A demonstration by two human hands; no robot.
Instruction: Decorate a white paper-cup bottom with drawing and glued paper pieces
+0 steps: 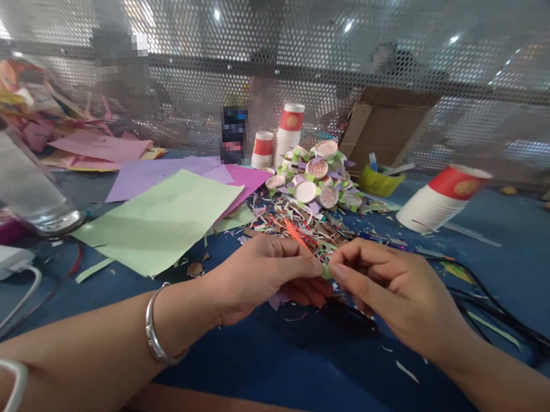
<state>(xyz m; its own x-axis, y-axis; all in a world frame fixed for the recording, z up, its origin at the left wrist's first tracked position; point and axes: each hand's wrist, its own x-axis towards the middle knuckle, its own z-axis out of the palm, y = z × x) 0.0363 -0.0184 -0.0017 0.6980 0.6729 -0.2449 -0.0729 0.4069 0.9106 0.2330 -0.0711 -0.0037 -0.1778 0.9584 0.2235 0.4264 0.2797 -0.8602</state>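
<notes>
My left hand point(279, 268), with a silver bangle on its wrist, pinches a small piece of green paper point(326, 270) between thumb and finger. From the other side, the closed fingertips of my right hand point(395, 279) meet the same piece. An orange strip-like thing point(297, 233) sticks up behind my left fingers; its kind is unclear. Under the hands lies a dark slim object point(358, 318), partly hidden. Just beyond are paper scraps point(276, 218) and a heap of round paper-cup bottoms point(306, 192) with green and purple bits attached.
Left of the heap lie a light green sheet point(163, 220) and a purple sheet point(151, 180). A glass of water point(23, 179) stands far left. Stacked paper cups point(444, 197) lean at the right, near a yellow-green container point(380, 181) and black cables point(504, 315). A perforated metal screen point(311, 53) rises behind.
</notes>
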